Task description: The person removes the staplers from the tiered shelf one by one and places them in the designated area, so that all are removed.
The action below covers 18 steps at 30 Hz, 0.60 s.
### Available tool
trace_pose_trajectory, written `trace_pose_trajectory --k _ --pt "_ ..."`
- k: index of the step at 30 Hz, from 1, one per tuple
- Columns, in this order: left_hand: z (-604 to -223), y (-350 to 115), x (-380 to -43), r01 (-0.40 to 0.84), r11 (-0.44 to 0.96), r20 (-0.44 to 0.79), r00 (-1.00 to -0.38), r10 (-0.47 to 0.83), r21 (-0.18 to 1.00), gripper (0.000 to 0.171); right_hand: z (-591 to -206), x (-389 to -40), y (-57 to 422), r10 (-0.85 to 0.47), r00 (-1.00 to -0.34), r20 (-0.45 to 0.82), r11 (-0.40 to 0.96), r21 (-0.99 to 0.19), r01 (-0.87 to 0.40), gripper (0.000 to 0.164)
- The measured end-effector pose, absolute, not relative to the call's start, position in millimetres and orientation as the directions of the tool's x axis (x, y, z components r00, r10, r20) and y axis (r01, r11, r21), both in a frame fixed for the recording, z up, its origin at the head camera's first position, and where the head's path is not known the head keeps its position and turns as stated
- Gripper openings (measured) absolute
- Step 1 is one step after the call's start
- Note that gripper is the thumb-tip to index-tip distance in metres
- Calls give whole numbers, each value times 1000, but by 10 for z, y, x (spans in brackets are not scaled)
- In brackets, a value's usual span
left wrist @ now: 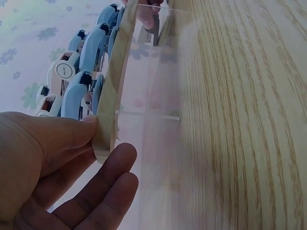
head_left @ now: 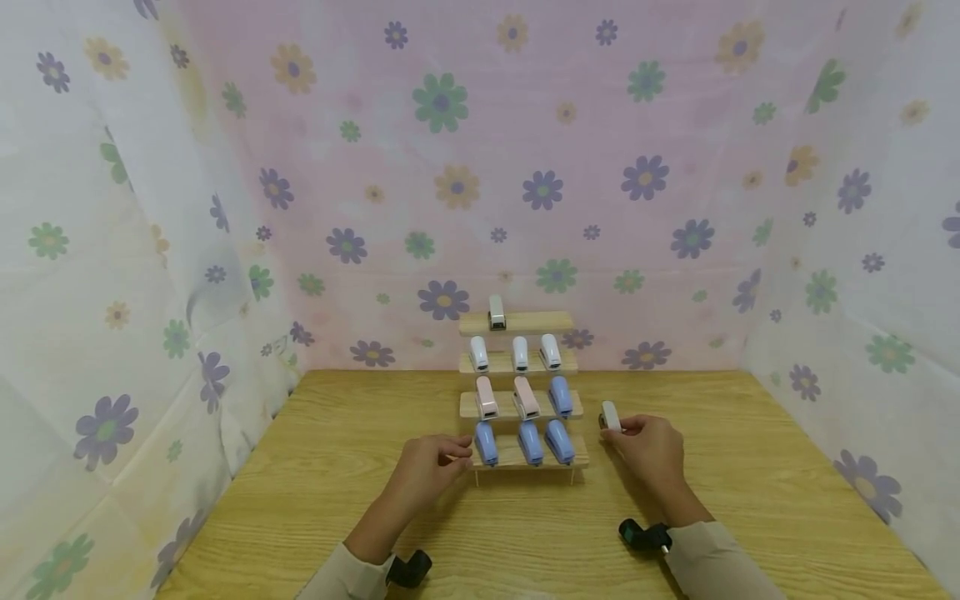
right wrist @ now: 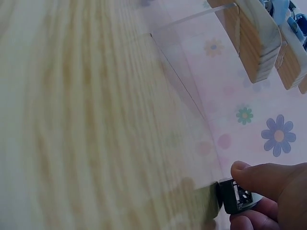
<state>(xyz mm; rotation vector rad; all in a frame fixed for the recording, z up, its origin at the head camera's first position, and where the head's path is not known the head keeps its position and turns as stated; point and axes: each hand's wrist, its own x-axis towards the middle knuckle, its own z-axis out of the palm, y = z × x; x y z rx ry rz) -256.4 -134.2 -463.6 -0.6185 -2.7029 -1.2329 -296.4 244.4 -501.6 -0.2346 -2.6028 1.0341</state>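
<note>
A tiered wooden display stand (head_left: pixel 517 454) holds several mini staplers. Blue staplers (head_left: pixel 486 443) line the lowest step. On the second step are two pink staplers (head_left: pixel 527 398) beside a blue one (head_left: pixel 560 396). White staplers (head_left: pixel 520 354) occupy the third step, and a single white stapler (head_left: pixel 497 312) stands on the top one. My left hand (head_left: pixel 435 468) grips the left end of the lowest step, thumb on the wood (left wrist: pixel 106 100) by a blue stapler. To the right of the stand, my right hand (head_left: pixel 651 450) pinches another white stapler (head_left: pixel 611 416), its dark base (right wrist: pixel 235 199) facing the table.
The stand rests on clear supports (left wrist: pixel 148 115) on a wood-grain table (head_left: pixel 337 500). Flower-patterned cloth (head_left: pixel 495 150) encloses the back and sides. Black wrist cameras (head_left: pixel 643 535) sit at both cuffs.
</note>
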Motion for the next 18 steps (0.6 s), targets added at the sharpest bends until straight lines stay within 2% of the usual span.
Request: trace_pose_trajectory --k 18 --pt "-4642 -1354 -2557 390 590 244 -917 314 707 17 -5057 -2973 2476 239 -947 215 720 -694 25 41"
